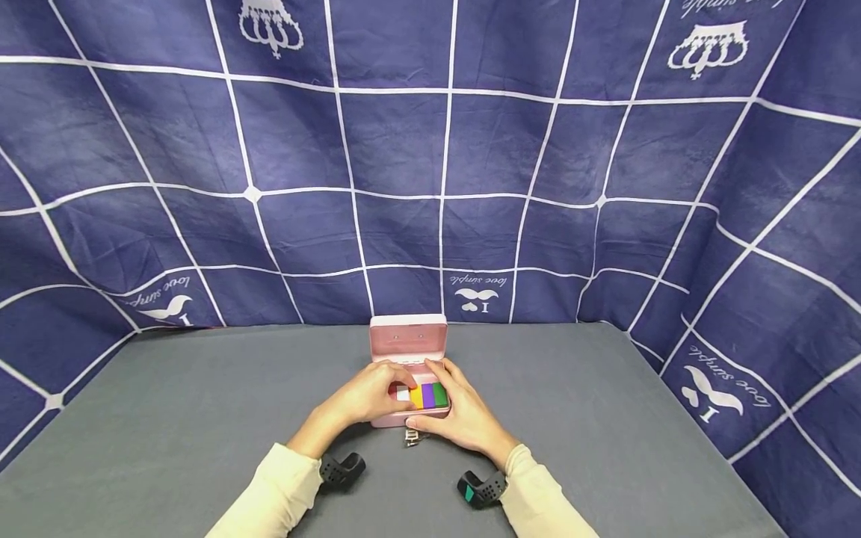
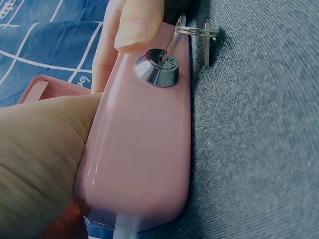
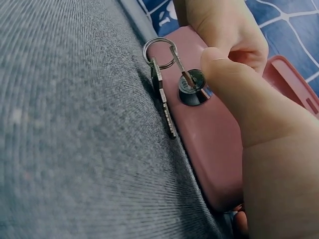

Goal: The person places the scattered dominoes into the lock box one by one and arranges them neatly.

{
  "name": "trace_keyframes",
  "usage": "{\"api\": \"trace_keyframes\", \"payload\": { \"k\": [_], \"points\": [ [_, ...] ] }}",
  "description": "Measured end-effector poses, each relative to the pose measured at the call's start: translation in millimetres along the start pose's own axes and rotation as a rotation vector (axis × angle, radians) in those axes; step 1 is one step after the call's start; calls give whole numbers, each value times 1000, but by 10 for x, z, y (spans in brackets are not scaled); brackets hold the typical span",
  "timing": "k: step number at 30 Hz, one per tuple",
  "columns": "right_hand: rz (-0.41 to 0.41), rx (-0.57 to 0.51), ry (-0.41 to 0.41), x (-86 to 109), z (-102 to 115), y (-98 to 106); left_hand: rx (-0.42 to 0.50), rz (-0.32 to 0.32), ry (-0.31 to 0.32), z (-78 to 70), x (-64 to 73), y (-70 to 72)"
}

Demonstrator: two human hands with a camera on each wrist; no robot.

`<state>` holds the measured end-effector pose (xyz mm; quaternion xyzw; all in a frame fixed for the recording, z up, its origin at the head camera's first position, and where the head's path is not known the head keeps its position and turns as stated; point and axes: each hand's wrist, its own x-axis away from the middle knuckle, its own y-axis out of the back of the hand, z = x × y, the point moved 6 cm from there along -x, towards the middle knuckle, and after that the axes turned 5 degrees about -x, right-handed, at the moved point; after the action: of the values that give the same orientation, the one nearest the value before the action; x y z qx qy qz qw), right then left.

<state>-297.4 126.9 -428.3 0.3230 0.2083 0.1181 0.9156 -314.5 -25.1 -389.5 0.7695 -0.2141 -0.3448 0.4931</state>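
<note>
A pink metal box (image 1: pixel 377 421) stands on the table with its lid (image 1: pixel 408 340) raised. Inside, coloured blocks lie in a row: white (image 1: pixel 402 394), yellow (image 1: pixel 418 397), purple (image 1: pixel 428 396) and green (image 1: pixel 439 394). My left hand (image 1: pixel 370 392) reaches in from the left, thumb and fingertips pinching the yellow block at its front and back ends. With my right hand (image 1: pixel 464 412) I grip the box's right side, thumb on the front, fingers toward the back. One key sits in the front lock (image 3: pixel 193 92); another key (image 3: pixel 162 94) hangs from the ring (image 3: pixel 147 52).
Grey cloth (image 1: pixel 202 418) covers the table. Behind it and along the right side hangs a blue curtain (image 1: pixel 397 149) with white lines. A dark band circles each wrist, the left band (image 1: pixel 343 471) and the right band (image 1: pixel 480 489).
</note>
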Motion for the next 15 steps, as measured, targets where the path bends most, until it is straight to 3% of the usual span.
{"api": "trace_keyframes", "payload": {
  "k": [9,12,15],
  "points": [
    [-50,-12,-63,10,-57,115,27,-2,-12,-17,-69,9],
    [-75,-26,-85,44,-96,186,43,-60,-23,-13,-38,63],
    [-120,-46,-70,105,-134,316,69,-170,-3,29,52,181]
  ]
}}
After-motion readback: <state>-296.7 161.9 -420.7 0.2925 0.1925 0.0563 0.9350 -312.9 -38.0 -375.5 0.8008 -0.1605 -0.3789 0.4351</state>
